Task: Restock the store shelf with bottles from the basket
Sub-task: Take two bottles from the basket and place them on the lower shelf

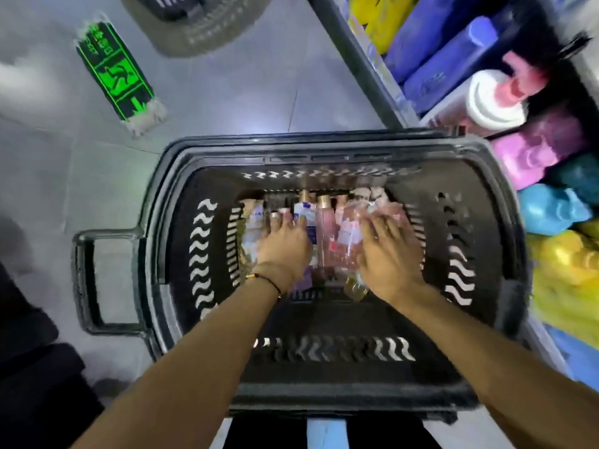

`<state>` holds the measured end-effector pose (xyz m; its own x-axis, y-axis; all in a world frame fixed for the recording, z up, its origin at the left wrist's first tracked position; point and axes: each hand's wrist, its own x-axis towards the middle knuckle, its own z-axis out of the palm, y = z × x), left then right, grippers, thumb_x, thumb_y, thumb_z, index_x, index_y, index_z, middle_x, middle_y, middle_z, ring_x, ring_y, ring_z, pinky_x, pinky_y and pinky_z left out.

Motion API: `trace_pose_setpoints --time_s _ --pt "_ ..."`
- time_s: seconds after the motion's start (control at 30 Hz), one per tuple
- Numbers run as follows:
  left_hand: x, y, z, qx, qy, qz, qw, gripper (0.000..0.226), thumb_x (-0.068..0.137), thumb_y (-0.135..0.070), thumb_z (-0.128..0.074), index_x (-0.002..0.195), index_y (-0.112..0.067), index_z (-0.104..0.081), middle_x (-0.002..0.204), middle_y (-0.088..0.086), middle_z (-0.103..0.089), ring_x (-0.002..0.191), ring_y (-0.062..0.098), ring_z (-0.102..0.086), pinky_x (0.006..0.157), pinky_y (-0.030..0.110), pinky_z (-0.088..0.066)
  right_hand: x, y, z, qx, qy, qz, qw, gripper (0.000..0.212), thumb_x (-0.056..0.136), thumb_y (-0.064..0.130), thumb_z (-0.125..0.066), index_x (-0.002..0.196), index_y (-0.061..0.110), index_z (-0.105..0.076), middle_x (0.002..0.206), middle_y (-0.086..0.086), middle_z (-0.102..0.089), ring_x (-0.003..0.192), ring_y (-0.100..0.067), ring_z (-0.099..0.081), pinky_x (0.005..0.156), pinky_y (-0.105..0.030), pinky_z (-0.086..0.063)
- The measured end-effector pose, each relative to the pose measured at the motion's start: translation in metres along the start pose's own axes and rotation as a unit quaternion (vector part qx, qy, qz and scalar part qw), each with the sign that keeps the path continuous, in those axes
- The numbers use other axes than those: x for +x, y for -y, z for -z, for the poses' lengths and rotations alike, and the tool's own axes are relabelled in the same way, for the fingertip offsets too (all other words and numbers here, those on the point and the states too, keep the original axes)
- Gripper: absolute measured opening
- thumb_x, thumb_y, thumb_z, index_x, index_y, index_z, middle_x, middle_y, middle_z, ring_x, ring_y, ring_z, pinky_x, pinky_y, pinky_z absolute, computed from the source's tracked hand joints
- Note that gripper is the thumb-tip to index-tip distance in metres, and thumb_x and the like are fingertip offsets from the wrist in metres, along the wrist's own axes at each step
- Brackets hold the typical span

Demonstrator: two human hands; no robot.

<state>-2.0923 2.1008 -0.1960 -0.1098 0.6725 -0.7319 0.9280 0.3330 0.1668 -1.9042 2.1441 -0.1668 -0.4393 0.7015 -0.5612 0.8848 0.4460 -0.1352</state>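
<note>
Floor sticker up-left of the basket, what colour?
The floor sticker is black with bright green exit-sign graphics; head view.

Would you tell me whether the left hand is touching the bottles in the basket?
Touching: the head view shows the left hand lying on the bottles inside the basket.

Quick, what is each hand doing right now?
Left hand: open, resting flat on the bottles.
Right hand: over a pink bottle, grip cannot be told.
</note>
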Motion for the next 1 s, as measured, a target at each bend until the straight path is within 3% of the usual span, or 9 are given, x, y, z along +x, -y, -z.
trace_pose_setpoints --time_s 0.2,0.33,0.43,0.5,0.6,0.7,0.8,0.9,1.0 --pt "0.057 -0.014 -0.045 -0.085 -0.009 0.078 0.993 0.091 0.098 -0.041 -0.057 0.152 0.011 -0.007 0.153 0.032 -0.025 0.144 0.045 -0.025 0.12 0.051 -0.024 0.037 0.001 -0.048 0.026 -0.022 -0.004 0.999 0.061 0.087 0.024 -0.06 0.143 0.004 -0.046 0.138 -0.018 -0.053 0.129 -0.036 -0.046 0.109 -0.049 -0.043" --pt "0.066 -0.01 -0.042 -0.171 -0.011 0.125 0.977 0.09 0.087 -0.042 -0.072 0.145 0.006 -0.022 0.149 0.026 -0.032 0.137 0.043 -0.035 0.111 0.047 -0.037 0.049 0.011 -0.053 0.051 -0.06 0.015 0.997 0.048 0.085 0.019 -0.055 0.128 -0.001 -0.059 0.127 -0.019 -0.059 0.123 -0.036 -0.05 0.104 -0.05 -0.047" --pt "0.052 0.003 -0.037 -0.198 -0.008 0.142 0.97 0.093 0.083 -0.041 -0.077 0.145 0.004 -0.026 0.152 0.026 -0.027 0.13 0.045 -0.047 0.104 0.045 -0.044 0.057 0.025 -0.054 0.064 -0.041 -0.011 0.997 0.04 0.086 0.017 -0.058 0.122 0.001 -0.06 0.123 -0.018 -0.061 0.12 -0.035 -0.051 0.102 -0.051 -0.045" --pt "0.036 0.012 -0.032 -0.225 -0.014 0.159 0.961 0.094 0.082 -0.04 -0.078 0.147 0.002 -0.026 0.156 0.024 -0.023 0.128 0.041 -0.05 0.105 0.041 -0.044 0.063 0.039 -0.052 0.057 -0.002 -0.036 0.998 0.048 0.088 0.023 -0.06 0.131 0.003 -0.054 0.131 -0.018 -0.057 0.126 -0.035 -0.045 0.106 -0.052 -0.041" --pt "0.011 0.026 -0.025 -0.324 -0.072 0.17 0.928 0.086 0.078 -0.034 -0.081 0.143 -0.004 -0.032 0.138 0.016 -0.048 0.114 0.03 -0.06 0.099 0.037 -0.05 0.076 0.053 -0.053 0.01 0.05 -0.094 0.994 0.068 0.089 0.05 -0.056 0.142 0.009 -0.044 0.148 -0.017 -0.04 0.136 -0.036 -0.032 0.111 -0.052 -0.03" --pt "-0.016 0.037 -0.023 -0.445 -0.086 0.161 0.877 0.071 0.078 -0.025 -0.079 0.134 -0.017 -0.036 0.105 -0.005 -0.064 0.092 0.013 -0.068 0.09 0.038 -0.059 0.087 0.058 -0.063 -0.052 0.053 -0.14 0.987 0.072 0.083 0.074 -0.05 0.123 0.016 -0.062 0.148 -0.015 -0.035 0.129 -0.035 -0.032 0.101 -0.046 -0.031" --pt "-0.037 0.046 -0.029 -0.489 -0.103 0.163 0.851 0.07 0.071 -0.036 -0.076 0.129 -0.029 -0.037 0.112 -0.004 -0.068 0.101 0.015 -0.069 0.092 0.039 -0.059 0.092 0.068 -0.074 -0.059 0.036 -0.171 0.983 0.052 0.082 0.069 -0.059 0.098 0.021 -0.071 0.142 -0.012 -0.036 0.122 -0.031 -0.033 0.094 -0.042 -0.031" --pt "-0.05 0.05 -0.037 -0.512 -0.101 0.174 0.835 0.061 0.08 -0.017 -0.078 0.129 -0.025 -0.041 0.105 -0.004 -0.07 0.089 0.01 -0.07 0.083 0.036 -0.062 0.091 0.074 -0.089 -0.02 -0.037 -0.204 0.978 0.042 0.079 0.058 -0.069 0.093 0.018 -0.075 0.138 -0.015 -0.041 0.118 -0.031 -0.029 0.09 -0.044 -0.025" --pt "-0.06 0.053 -0.041 -0.513 -0.105 0.172 0.834 0.051 0.081 -0.016 -0.076 0.12 -0.025 -0.045 0.091 -0.008 -0.07 0.076 0.0 -0.067 0.077 0.027 -0.059 0.083 0.077 -0.109 0.0 -0.111 -0.154 0.982 0.048 0.076 0.05 -0.073 0.097 0.007 -0.073 0.131 -0.021 -0.048 0.115 -0.032 -0.032 0.09 -0.048 -0.023"
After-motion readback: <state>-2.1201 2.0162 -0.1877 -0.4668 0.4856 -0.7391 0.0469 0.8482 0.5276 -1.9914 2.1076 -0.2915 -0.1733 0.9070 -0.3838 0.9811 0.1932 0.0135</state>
